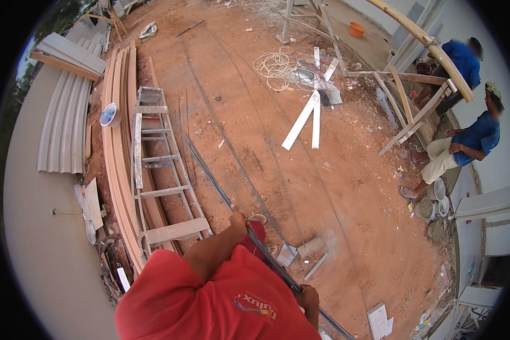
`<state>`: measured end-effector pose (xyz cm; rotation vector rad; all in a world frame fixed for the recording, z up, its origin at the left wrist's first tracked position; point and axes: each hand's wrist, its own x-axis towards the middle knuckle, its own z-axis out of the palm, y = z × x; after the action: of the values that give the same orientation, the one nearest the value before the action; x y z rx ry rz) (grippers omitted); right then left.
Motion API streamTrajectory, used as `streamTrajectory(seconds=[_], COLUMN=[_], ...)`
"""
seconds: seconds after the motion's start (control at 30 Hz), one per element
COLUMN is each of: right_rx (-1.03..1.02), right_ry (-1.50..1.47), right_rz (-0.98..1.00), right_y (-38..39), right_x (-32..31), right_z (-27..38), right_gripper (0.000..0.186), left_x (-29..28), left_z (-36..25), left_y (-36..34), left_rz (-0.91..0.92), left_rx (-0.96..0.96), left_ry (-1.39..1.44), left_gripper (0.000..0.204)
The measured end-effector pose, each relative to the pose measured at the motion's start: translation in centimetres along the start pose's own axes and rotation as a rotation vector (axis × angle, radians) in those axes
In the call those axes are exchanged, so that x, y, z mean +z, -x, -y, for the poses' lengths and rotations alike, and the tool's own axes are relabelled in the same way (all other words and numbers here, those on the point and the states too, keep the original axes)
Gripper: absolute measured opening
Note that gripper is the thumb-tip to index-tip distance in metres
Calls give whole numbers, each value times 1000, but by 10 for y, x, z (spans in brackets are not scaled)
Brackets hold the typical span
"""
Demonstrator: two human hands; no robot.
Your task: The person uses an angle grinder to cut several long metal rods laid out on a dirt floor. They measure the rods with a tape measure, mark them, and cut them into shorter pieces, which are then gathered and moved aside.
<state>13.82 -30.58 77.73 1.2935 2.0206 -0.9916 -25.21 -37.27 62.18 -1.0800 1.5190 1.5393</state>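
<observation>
My left hand (238, 221) is closed around a bundle of long, thin dark rods (209, 178) in front of me. Farther down the same bundle, my right hand (308, 298) grips it too, partly hidden beside my red shirt. The rods slant from the ground near the ladder, across my front, to the lower edge at right. Another long dark rod (232, 153) lies on the reddish dirt just right of the bundle. A small pale flat piece (287, 254) rests at its near end.
At left, a stepladder (178, 187) lies beside long brown boards (116, 170) with a white bucket (111, 115) on them. Coiled pale cable (275, 68) and white strips (301, 120) lie ahead. Two people in blue (475, 139) are at right, near buckets (436, 190) and timber framing (416, 124).
</observation>
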Motion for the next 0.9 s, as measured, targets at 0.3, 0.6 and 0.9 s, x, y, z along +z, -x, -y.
streamTrajectory(seconds=[0.3,0.6,0.9], right_rx=[-171,-89,33], right_ry=[22,-38,-185], right_rz=[-57,-212,-340], right_y=[-42,-26,12], right_x=[3,18,53], right_z=[18,30,74], right_gripper=[42,29,26], left_x=[-14,2,38], left_z=[-56,-76,-118], left_y=[-3,-31,-55], left_rz=[100,164,290], left_rx=[24,12,55], left_ry=[157,-67,-626], left_gripper=[65,69,75])
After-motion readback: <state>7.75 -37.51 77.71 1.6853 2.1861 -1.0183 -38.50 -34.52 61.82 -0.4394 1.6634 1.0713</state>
